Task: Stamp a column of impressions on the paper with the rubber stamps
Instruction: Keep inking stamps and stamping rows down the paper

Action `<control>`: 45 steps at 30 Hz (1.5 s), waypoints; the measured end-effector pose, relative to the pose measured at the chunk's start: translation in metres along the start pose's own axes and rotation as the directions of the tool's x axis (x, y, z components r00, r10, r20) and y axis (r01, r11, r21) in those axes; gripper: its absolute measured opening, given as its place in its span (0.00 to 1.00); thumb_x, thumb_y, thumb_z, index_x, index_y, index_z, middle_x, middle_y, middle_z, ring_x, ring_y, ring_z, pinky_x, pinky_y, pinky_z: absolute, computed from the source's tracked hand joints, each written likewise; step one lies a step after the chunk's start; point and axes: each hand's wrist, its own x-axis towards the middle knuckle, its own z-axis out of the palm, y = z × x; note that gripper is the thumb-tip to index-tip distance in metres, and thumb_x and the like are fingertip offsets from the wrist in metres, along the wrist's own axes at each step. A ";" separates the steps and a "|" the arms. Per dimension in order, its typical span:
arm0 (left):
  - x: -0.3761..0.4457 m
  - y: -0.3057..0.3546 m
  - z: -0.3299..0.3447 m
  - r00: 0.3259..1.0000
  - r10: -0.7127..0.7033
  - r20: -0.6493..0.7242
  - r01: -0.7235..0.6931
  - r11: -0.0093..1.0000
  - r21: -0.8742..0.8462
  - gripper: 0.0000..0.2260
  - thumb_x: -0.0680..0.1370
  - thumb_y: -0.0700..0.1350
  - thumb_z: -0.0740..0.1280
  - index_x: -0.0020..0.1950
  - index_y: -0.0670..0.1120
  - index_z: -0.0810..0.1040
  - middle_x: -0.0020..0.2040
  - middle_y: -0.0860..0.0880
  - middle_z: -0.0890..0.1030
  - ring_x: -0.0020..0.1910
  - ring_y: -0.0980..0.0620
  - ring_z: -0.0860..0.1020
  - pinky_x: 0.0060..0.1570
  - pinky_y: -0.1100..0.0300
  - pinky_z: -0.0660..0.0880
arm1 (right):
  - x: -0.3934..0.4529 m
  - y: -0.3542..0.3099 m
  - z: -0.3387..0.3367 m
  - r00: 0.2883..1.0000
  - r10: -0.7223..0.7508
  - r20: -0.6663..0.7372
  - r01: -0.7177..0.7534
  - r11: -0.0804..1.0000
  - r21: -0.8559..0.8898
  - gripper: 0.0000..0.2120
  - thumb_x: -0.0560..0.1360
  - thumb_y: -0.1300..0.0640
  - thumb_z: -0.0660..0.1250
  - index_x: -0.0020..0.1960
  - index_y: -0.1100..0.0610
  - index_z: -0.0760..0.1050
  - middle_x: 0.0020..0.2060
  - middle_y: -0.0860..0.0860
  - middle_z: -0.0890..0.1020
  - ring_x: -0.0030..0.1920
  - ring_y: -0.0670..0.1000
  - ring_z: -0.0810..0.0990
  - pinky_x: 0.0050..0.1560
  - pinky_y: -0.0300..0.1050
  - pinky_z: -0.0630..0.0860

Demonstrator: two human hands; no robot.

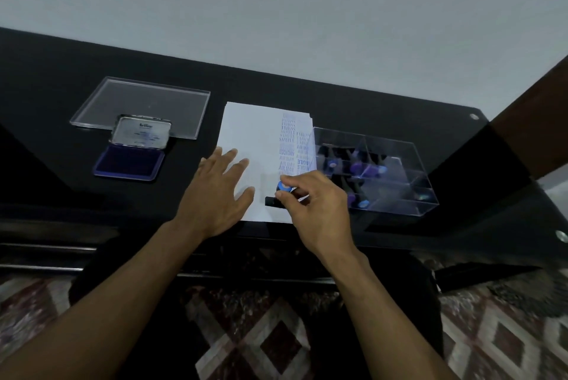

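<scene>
The black tabletop [384,109] carries everything, and toward the middle of its near edge lies the white paper [246,127], a small stack by the look of its far right corner, its near end reaching almost to that edge. Toward the right end of the tabletop, just beside the paper's right side, stands a clear acrylic box [396,192] divided into compartments that hold more rubber stamps with purple and blue caps; toward the left end lies a clear acrylic lid [138,99], and nearer the front edge an open ink pad [127,161], its metal cover tipped back and the dark blue pad facing up. Down the right side of the paper run blue impressions [287,146] in what look like two columns; words such as SAMPLE and AIR MAIL can be read, the rest is too faint. The left hand [215,192] lies flat with fingers spread on the paper's near left part, pinning it. The right hand [316,207] pinches a blue-capped stamp [278,195] between thumb and fingertips, its black base down at the paper's near right part, just below the lowest impression. I judge this to be the pressing of another mark at the foot of the column, which is nearly full. The next move likely calls for a straight lift without sliding, while the left hand holds the sheet.
</scene>
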 end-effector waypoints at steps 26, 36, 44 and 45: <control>-0.001 -0.010 0.010 0.999 0.031 0.037 -0.033 0.998 0.051 0.33 0.79 0.66 0.46 0.78 0.51 0.67 0.81 0.48 0.61 0.82 0.47 0.52 0.80 0.47 0.49 | -0.003 0.003 0.015 0.998 -0.016 0.057 0.018 1.000 -0.019 0.11 0.70 0.61 0.77 0.52 0.57 0.85 0.45 0.49 0.84 0.42 0.44 0.82 0.46 0.41 0.80; -0.002 -0.010 0.010 0.999 0.042 0.020 -0.043 0.998 0.053 0.32 0.80 0.65 0.47 0.77 0.51 0.69 0.80 0.47 0.62 0.81 0.46 0.53 0.79 0.45 0.51 | -0.001 0.003 0.022 0.996 -0.030 0.087 0.034 0.998 -0.051 0.10 0.71 0.61 0.77 0.52 0.58 0.85 0.45 0.50 0.83 0.42 0.45 0.82 0.47 0.42 0.80; -0.001 -0.010 0.011 0.999 0.042 0.018 -0.043 0.998 0.053 0.33 0.79 0.66 0.46 0.77 0.50 0.69 0.80 0.47 0.63 0.81 0.45 0.55 0.79 0.46 0.51 | -0.002 0.002 0.022 0.993 -0.074 0.090 0.082 0.993 -0.089 0.07 0.71 0.62 0.76 0.50 0.59 0.85 0.43 0.51 0.83 0.40 0.46 0.82 0.45 0.44 0.80; -0.001 -0.010 0.011 0.999 0.041 0.018 -0.042 0.998 0.050 0.33 0.79 0.66 0.46 0.77 0.50 0.69 0.80 0.47 0.63 0.81 0.45 0.55 0.79 0.46 0.51 | -0.002 0.002 0.022 0.993 -0.075 0.091 0.083 0.993 -0.088 0.07 0.71 0.61 0.76 0.49 0.59 0.85 0.42 0.51 0.83 0.40 0.46 0.82 0.45 0.45 0.80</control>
